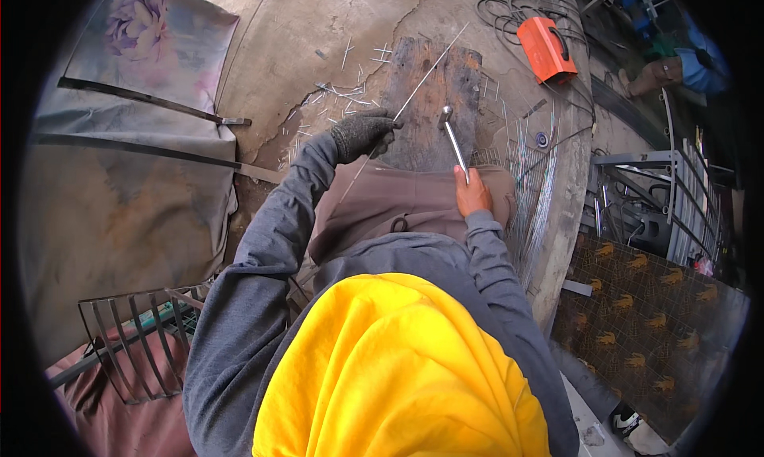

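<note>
My left hand (362, 134), in a dark knit glove, is closed around a long thin metal rod (430, 72). The rod slants from above my lap to past the far end of a worn wooden board (422, 148). In my bare right hand (473, 193) is the handle of a silver-coloured hammer (454, 141), its head over the board's right half. Whether the rod touches the board, I cannot tell. Short cut metal pieces (346, 96) lie scattered on the ground left of the board.
At my right, a bundle of thin rods (535, 186) lies along the concrete edge. An orange box with a black handle (546, 49) stands by coiled cables (509, 11) at far right. Cloth-draped panels (135, 194) and a barred metal frame (137, 330) occupy the left. Another person's arm (664, 73) shows at upper right.
</note>
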A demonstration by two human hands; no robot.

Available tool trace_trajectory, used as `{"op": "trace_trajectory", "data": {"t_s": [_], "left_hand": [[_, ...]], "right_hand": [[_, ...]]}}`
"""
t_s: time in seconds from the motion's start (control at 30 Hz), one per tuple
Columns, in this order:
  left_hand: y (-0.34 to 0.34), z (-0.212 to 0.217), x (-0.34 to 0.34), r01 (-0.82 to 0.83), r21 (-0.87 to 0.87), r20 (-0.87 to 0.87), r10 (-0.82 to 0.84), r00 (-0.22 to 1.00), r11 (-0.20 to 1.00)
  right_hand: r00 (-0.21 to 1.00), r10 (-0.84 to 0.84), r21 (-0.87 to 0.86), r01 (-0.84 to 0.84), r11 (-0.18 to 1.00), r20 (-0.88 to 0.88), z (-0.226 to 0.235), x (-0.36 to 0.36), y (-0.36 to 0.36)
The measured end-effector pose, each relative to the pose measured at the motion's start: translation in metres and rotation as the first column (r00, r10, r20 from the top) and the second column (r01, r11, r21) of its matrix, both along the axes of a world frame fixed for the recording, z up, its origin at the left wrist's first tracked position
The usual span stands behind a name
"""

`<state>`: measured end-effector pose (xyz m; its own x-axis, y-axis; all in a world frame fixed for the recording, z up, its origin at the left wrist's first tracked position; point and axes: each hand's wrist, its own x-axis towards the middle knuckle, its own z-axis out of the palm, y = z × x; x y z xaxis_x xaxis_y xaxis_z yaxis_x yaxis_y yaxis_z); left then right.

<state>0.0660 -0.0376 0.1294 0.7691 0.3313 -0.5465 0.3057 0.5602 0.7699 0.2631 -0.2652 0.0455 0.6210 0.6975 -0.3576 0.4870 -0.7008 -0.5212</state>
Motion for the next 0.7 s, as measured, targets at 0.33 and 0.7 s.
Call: {"op": "trace_trajectory", "data": {"t_s": [0.33, 0.7], "left_hand": [[0.053, -0.101, -0.12, 0.277, 0.163, -0.501, -0.163, 0.85, 0.947], [0.088, -0.184, -0.154, 0.367, -0.075, -0.332, -0.37, 0.868, 0.927]], "right_hand": [[0.997, -0.078, 0.193, 0.075, 0.978, 0.006, 0.002, -0.001, -0.011], [0.997, -0.068, 0.121, 0.064, 0.991, 0.032, -0.002, -0.003, -0.002]]}}
